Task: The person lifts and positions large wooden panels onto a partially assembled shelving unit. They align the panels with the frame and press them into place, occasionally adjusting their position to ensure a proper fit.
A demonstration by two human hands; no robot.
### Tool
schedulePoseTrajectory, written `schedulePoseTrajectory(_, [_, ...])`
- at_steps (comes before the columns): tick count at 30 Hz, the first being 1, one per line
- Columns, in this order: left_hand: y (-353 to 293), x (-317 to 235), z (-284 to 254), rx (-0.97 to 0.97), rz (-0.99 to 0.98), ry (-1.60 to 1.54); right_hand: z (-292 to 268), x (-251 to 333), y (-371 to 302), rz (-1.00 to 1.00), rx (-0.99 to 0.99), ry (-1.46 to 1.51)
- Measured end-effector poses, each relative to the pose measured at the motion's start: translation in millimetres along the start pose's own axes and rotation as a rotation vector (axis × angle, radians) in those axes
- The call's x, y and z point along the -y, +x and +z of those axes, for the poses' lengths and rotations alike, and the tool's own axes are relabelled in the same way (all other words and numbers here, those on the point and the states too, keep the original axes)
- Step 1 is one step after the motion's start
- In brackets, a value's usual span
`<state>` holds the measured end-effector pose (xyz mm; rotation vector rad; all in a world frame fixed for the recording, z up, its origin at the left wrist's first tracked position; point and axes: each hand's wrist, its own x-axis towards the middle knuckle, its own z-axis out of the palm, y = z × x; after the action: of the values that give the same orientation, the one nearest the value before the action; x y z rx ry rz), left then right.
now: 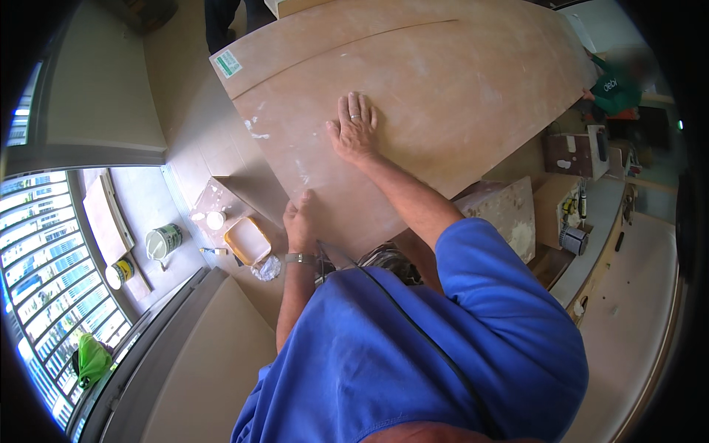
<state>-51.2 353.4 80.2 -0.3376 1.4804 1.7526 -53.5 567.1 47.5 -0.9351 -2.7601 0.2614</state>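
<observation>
A large light-brown board (443,81) with white smears lies tilted across the upper middle of the view. My right hand (354,127), with a ring on one finger, lies flat and spread on its face. My left hand (299,221), a watch on its wrist, grips the board's near edge with curled fingers. A second, narrower board (310,37) lies beneath it along the far side.
A person in a green top (617,88) stands at the board's far right end. On the floor at left are a yellow tray (247,240), a white bucket (164,241), a tin (120,272) and planks. Boxes and tools (572,214) sit at right.
</observation>
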Motion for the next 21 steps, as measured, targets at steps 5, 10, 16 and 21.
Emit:
schedulePoseTrajectory(5, [2.9, 5.6, -34.2, 0.05, 0.084, -0.018, 6.8, 30.0, -8.2, -0.01, 0.018, -0.027])
schedulePoseTrajectory(10, [-2.2, -7.0, -60.6, 0.007, 0.106, -0.031, 15.7, 51.6, -17.6, -0.021, 0.036, -0.1])
schedulePoseTrajectory(16, [-4.3, -7.2, -84.5, 0.015, 0.108, -0.035, 16.6, 78.7, -24.8, -0.039, 0.04, -0.07])
schedulePoseTrajectory(21, [-13.2, -24.2, -97.1, -0.009, 0.083, -0.014, 23.2, 96.4, -31.3, -0.049, 0.02, -0.085])
